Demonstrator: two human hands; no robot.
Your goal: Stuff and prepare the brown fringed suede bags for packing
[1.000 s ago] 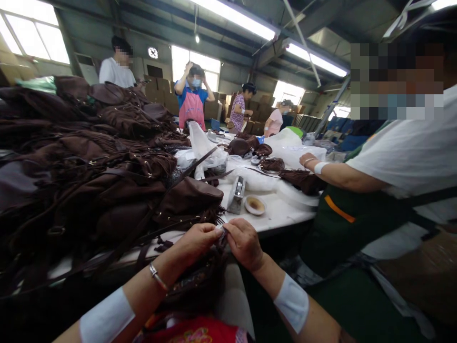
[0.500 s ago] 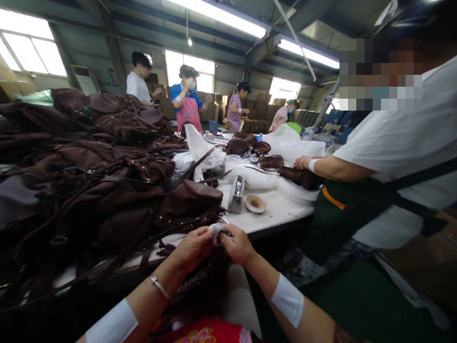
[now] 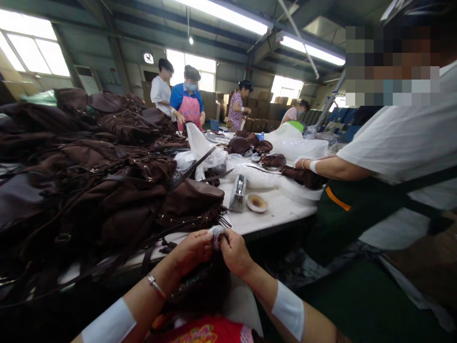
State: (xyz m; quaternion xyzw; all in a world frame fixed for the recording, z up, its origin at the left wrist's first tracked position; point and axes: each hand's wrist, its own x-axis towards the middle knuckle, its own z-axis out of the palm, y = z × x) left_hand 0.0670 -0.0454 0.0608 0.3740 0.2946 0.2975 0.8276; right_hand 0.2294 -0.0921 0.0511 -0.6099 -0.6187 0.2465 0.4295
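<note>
My left hand (image 3: 194, 248) and my right hand (image 3: 233, 252) meet near the table's front edge, both with fingers pinched together. Between them is a small crumpled bundle of thin whitish-grey wrapping (image 3: 217, 235), gripped from both sides. What lies inside the wrapping I cannot make out. Below my hands, close to my body, is a dark brown item (image 3: 203, 286), mostly in shadow. Just beyond my fingers lies a brown fringed bag (image 3: 193, 200) with metal eyelets and a long strap.
A large pile of brown bags (image 3: 89, 166) covers the left side of the table (image 3: 264, 221). A tape dispenser (image 3: 238, 193) and a tape roll (image 3: 257, 203) stand ahead. A co-worker in a white shirt (image 3: 396, 138) handles a brown bag (image 3: 303, 176) at right. Several other people work farther back.
My hands stay together on the wrapped bundle, with the right fingers shifted slightly. At the back, the person in the pink apron has lowered a raised arm, and the person in white has moved right.
</note>
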